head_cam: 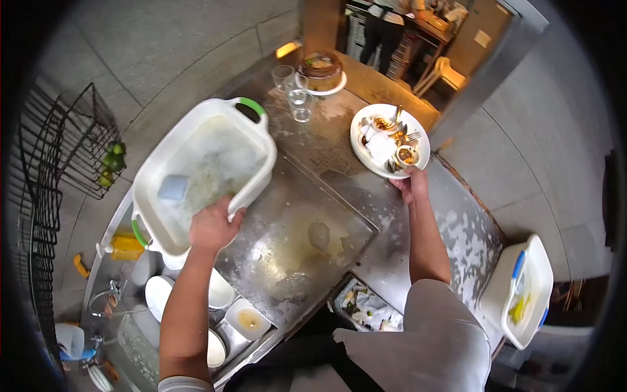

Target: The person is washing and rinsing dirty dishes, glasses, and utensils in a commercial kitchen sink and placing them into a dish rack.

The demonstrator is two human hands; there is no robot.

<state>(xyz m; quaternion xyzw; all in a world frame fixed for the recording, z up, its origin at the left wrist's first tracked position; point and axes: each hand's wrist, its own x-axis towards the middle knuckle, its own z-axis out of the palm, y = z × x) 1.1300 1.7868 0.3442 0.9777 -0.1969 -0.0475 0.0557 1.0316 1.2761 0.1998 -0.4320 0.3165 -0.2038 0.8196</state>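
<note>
My left hand [215, 225] grips the near rim of a white plastic basin [147, 196], thumb outside and fingers over the inner side. Cloudy, sudsy water fills the basin, and a blue sponge [173, 187] floats at its left. My right hand [411, 183] holds a white plate [360, 149] by its near edge above the steel counter. On that plate lie a crumpled white napkin [380, 148], a fork [413, 136], other cutlery and two small bowls, one of them a sauce bowl [407, 155] with reddish-brown remains.
Stacked drinking glasses [300, 100] stand near a round lidded container [323, 71] on a plate. Below the counter edge is a waste bin [372, 308]. White dishes [247, 318] fill the sink at lower left. Another white tub [494, 284] stands right; a person [382, 29] is beyond the opening.
</note>
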